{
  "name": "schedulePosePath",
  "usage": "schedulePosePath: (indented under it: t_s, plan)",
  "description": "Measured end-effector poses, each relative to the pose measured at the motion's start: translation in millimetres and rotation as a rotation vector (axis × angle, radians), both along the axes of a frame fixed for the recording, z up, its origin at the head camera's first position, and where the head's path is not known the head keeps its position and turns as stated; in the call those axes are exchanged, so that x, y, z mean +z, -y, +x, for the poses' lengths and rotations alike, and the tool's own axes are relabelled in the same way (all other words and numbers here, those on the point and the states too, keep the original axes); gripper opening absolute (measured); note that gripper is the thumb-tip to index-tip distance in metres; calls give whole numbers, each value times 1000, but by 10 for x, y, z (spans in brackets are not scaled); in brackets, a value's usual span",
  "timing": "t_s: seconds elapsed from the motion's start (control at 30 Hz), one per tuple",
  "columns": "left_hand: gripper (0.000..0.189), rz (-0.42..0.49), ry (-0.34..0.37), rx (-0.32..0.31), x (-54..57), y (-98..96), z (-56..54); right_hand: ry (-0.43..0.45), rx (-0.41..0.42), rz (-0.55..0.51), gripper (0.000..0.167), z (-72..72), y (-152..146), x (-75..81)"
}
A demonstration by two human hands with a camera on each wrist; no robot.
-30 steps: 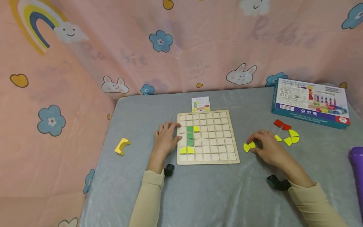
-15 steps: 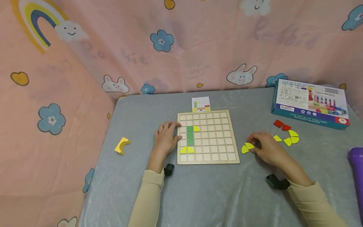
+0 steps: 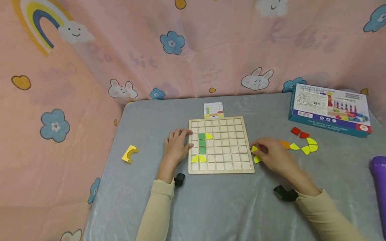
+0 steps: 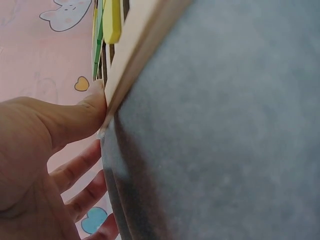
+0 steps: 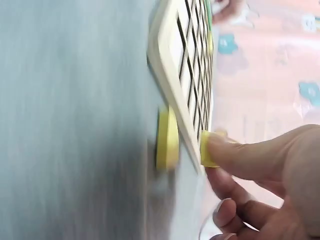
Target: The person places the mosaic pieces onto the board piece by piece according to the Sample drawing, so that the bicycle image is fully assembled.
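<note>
Pinching one yellow piece (image 5: 205, 151) between thumb and fingers, gap only as wide as the piece: right hand (image 3: 272, 154), just off the right edge of the wooden board (image 3: 221, 172). Second yellow piece (image 5: 168, 142), blurred, looks to rest on the grey cloth (image 3: 229, 201) beside that edge, apart from the fingers; advisable to lift clear of it. Before lowering flat into a cell, suggest turning the curve to suit. Left hand (image 3: 176, 147), fingers apart, thumb touching the left edge, gripping nothing visible; light pressure there should limit sliding.
</note>
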State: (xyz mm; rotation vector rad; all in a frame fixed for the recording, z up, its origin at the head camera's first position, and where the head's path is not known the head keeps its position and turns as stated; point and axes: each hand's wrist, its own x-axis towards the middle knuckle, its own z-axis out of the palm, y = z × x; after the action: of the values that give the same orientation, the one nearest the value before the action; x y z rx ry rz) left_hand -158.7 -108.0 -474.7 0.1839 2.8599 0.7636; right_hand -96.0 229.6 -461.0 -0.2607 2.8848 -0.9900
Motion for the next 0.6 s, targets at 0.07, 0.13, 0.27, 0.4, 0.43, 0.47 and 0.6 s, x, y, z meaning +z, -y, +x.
schedulePosePath:
  t_s: [0.07,0.13,0.27,0.4,0.43,0.47,0.6]
  plan:
    - [43,-1,-3,0,-3,-3,0,-15,-2,-28,15,3,110,-18]
    - [43,-1,-6,0,-4,-2,-1,-11,-6,-54,12,6,225,-32]
    - [43,-2,-8,-2,-4,-1,-1,-11,8,-97,12,11,472,-43]
    - [44,-1,-3,-2,0,-2,-1,-13,44,-143,16,12,720,-53]
    - [43,-1,-1,-1,0,-2,-1,-6,53,-153,16,14,781,-56]
    - [43,-2,-1,-1,-1,-3,-1,1,64,-165,16,15,844,-60]
    - [42,-6,0,2,-5,-6,-1,38,102,-210,11,32,1097,-82]
